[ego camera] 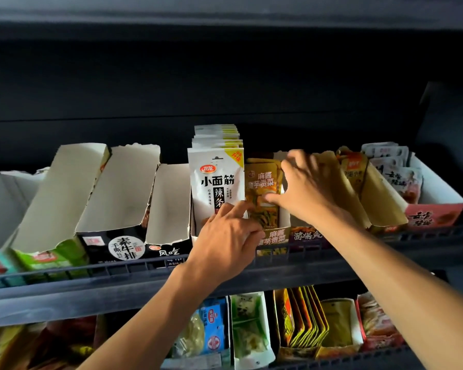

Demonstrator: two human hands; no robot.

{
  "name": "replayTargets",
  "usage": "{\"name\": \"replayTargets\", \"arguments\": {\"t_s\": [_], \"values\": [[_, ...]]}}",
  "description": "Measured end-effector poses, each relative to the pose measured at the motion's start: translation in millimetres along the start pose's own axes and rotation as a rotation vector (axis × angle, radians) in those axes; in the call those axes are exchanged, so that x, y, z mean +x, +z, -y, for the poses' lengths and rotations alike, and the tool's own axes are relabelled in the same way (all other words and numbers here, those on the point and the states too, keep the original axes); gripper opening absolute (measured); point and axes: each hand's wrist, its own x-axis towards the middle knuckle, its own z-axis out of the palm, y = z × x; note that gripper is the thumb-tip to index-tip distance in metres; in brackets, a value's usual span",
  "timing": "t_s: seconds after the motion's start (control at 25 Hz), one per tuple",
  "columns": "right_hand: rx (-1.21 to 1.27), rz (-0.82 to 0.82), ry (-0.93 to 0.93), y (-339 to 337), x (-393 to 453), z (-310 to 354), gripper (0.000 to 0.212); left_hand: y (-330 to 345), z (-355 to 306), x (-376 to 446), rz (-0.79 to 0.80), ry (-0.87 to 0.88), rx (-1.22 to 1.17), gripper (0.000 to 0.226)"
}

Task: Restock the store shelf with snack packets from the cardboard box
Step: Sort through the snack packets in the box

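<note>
Yellow snack packets point(262, 182) stand in a row inside an open display box point(274, 236) on the upper shelf. My right hand point(308, 188) grips them, its thumb on the front packet's face and its fingers reaching over the tops behind. To their left stands a tall row of white packets point(215, 180). My left hand point(225, 239) is at the lower front of both rows, its index finger stretched out against the white front packet's bottom corner. The cardboard supply box is out of view.
Several empty white-lined display boxes point(118, 190) sit left of the white packets. More boxes with orange point(354, 166) and pale packets point(397, 169) stand to the right. A dark rail point(118, 268) fronts the shelf. The lower shelf point(300, 321) holds further snack packets.
</note>
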Motion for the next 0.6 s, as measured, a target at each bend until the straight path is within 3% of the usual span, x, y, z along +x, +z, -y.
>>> {"name": "replayTargets", "arguments": {"t_s": [0.16, 0.28, 0.4, 0.48, 0.52, 0.6], "values": [[0.32, -0.075, 0.081, -11, -36, 4, 0.09, -4, -4, -6, 0.006, -0.002, 0.024, 0.035], [0.514, -0.225, 0.131, -7, -108, 24, 0.079, -4, -19, -31, -0.104, -0.018, 0.146, 0.048], [0.643, -0.38, 0.116, 24, -208, 59, 0.055, 6, -27, -115, -0.23, -0.178, 0.012, 0.061], [0.666, -0.242, 0.149, 64, -282, 82, 0.037, 25, -27, -200, -0.246, -0.348, -0.099, 0.057], [0.683, -0.079, 0.196, 85, -318, 92, 0.031, 46, -20, -250, -0.186, -0.458, -0.124, 0.052], [0.648, 0.412, 0.361, 130, -387, 103, 0.026, 86, -11, -345, 0.206, -0.652, -0.153, 0.048]]}}
